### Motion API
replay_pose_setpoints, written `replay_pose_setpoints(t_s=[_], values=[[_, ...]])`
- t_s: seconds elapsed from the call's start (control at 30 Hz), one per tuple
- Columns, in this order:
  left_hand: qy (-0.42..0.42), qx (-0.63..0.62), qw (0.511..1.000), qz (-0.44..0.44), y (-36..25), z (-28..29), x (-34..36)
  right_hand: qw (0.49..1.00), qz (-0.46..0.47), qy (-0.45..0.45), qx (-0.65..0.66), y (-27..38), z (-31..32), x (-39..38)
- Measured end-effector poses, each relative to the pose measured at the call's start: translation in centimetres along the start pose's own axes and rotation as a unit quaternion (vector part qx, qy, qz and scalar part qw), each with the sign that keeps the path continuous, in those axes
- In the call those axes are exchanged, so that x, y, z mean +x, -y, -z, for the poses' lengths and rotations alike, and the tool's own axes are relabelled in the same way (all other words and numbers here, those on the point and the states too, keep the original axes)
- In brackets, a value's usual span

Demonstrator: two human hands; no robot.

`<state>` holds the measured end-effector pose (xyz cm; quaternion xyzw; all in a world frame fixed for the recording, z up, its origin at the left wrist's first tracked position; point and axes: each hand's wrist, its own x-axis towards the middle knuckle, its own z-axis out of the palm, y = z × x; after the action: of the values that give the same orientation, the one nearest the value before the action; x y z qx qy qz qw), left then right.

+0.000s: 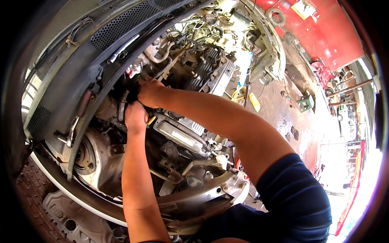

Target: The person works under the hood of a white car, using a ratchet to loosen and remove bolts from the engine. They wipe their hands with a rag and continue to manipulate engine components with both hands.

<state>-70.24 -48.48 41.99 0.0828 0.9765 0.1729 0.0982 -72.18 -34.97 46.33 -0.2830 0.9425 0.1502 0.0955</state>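
Note:
Both hands reach into the car's engine bay [210, 73] near the back edge. My left hand [136, 115] has curled fingers beside a hose [123, 105], with a small yellow piece [152, 120] at its right. Just above it, my right hand [150, 92] is also curled, its fingertips in shadow below a red-and-silver object [133, 69]. What either hand grips is hidden. A tool with a brown handle [86, 100] lies on the dark cowl panel [69, 81] to the left, near a chrome socket tool [71, 135]; a long chrome bar [121, 49] rests higher up.
The front body rail [202, 190] crosses below my arms. A metal part [69, 214] lies on brick paving at lower left. Rightward are a concrete floor [283, 117], a yellow item [254, 101], a green stool [306, 103] and a red panel [328, 36] with a tyre [275, 17] beside it.

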Motion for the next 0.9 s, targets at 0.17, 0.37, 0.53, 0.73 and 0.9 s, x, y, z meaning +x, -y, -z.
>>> replay_pose_setpoints(t_s=[0.17, 0.37, 0.53, 0.73, 0.9], values=[[0.033, 0.007, 0.999, -0.004, -0.5, 0.2, 0.5, 0.999, -0.003, 0.010, 0.034, -0.3, 0.2, -0.1], [0.026, 0.014, 0.999, -0.023, 0.3, -0.6, 0.7, 0.985, -0.093, 0.001, 0.146, -1.5, 4.1, -3.5], [-0.009, 0.048, 0.997, -0.066, 1.9, -0.9, 0.2, 0.915, -0.091, -0.306, 0.247, -4.0, 3.4, -18.9], [-0.085, 0.015, 0.980, -0.180, 1.8, 2.8, -4.3, 0.793, -0.270, -0.247, 0.488, -0.3, 1.9, -35.3], [-0.104, 0.055, 0.957, -0.265, -0.9, 7.8, -11.4, 0.739, -0.243, -0.291, 0.556, 5.6, 3.9, -37.9]])
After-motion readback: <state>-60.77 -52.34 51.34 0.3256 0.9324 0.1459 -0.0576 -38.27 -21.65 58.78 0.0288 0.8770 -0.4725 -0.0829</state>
